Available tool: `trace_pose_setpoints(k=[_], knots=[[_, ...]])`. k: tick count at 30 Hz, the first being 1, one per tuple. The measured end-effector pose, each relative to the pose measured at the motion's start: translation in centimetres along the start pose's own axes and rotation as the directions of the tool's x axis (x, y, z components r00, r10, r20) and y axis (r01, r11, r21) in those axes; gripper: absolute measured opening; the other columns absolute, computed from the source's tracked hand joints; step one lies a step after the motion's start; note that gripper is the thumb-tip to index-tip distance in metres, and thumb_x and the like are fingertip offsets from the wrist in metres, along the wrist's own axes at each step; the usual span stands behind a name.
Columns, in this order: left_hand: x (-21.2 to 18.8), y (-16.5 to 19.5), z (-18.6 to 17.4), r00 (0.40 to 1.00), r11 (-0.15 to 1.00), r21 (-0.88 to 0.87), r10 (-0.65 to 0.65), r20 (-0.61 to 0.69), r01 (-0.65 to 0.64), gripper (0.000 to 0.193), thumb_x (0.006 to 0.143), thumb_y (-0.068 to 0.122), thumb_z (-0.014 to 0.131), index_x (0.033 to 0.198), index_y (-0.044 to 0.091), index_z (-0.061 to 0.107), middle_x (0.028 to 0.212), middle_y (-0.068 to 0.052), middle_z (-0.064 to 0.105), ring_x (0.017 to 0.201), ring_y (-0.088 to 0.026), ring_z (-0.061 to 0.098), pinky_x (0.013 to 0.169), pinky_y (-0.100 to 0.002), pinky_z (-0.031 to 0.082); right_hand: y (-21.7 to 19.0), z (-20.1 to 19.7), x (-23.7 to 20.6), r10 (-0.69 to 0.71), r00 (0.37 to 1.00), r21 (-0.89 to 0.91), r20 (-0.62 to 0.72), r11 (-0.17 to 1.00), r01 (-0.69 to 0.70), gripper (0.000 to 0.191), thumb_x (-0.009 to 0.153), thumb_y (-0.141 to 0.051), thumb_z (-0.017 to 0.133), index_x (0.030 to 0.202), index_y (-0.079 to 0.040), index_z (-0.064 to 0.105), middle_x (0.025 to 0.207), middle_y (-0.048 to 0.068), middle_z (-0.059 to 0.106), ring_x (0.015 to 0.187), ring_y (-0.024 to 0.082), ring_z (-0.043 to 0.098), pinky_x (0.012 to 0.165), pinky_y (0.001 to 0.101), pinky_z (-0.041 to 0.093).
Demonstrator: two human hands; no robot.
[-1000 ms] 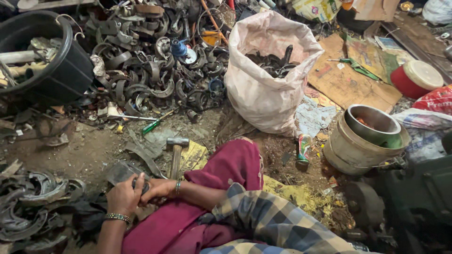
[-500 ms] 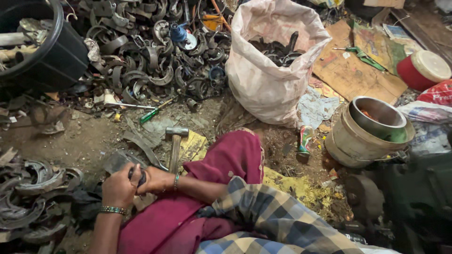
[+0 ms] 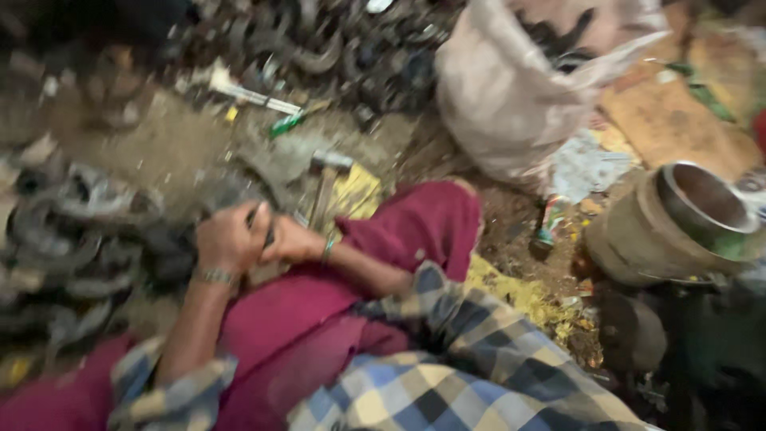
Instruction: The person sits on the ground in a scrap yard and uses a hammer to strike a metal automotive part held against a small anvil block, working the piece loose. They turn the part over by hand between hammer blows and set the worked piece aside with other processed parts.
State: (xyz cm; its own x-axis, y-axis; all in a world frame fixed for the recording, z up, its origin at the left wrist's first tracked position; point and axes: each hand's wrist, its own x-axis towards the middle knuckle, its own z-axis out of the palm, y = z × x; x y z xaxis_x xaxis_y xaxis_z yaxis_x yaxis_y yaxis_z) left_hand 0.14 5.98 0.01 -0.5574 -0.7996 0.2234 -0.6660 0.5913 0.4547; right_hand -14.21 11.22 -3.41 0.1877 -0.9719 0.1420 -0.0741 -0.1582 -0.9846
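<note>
Both hands meet low by the knee, left hand [image 3: 227, 237] curled round a small dark metal piece [image 3: 254, 219], right hand [image 3: 291, 239] pinching its edge, seemingly to steady it, blur permitting, with the hammer [image 3: 325, 179] lying just beyond, within reach.

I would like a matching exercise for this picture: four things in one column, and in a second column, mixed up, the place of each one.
Things:
1. hammer
2. white sack
3. metal pot
4. left hand

Places:
A. at the right edge, tilted on its side
B. top middle, open, dark metal parts inside
C. on the ground just beyond the hands
D. pressed against the right hand, above the maroon cloth

Pairs: 1-C, 2-B, 3-A, 4-D
</note>
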Motion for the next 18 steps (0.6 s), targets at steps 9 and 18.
trace_pose_setpoints(k=[9,18], knots=[[-0.1,0.9,-0.1,0.998,0.995,-0.093,0.042,-0.041,-0.045,0.037,0.1,0.041,0.058,0.085,0.01,0.073,0.079,-0.02,0.071,0.073,-0.045,0.069,0.064,-0.054,0.054,1.3,0.6,-0.7,0.107,0.993,-0.143,-0.049,0.983,-0.113,0.023,0.082,-0.026,0.073,0.09,-0.004,0.071,0.081,0.004,0.073,0.078,0.008,0.065,0.065,0.0312,0.057],[0.1,0.4,0.3,0.999,0.99,-0.135,0.032,-0.041,-0.037,0.043,0.101,0.045,0.055,0.085,0.01,0.074,0.079,-0.021,0.071,0.074,-0.044,0.069,0.064,-0.055,0.054,0.3,0.7,-0.1,0.219,0.973,-0.172,-0.073,0.958,-0.229,0.023,0.083,-0.024,0.071,0.088,-0.002,0.068,0.075,0.003,0.068,0.071,0.01,0.064,0.057,0.0303,0.053]])
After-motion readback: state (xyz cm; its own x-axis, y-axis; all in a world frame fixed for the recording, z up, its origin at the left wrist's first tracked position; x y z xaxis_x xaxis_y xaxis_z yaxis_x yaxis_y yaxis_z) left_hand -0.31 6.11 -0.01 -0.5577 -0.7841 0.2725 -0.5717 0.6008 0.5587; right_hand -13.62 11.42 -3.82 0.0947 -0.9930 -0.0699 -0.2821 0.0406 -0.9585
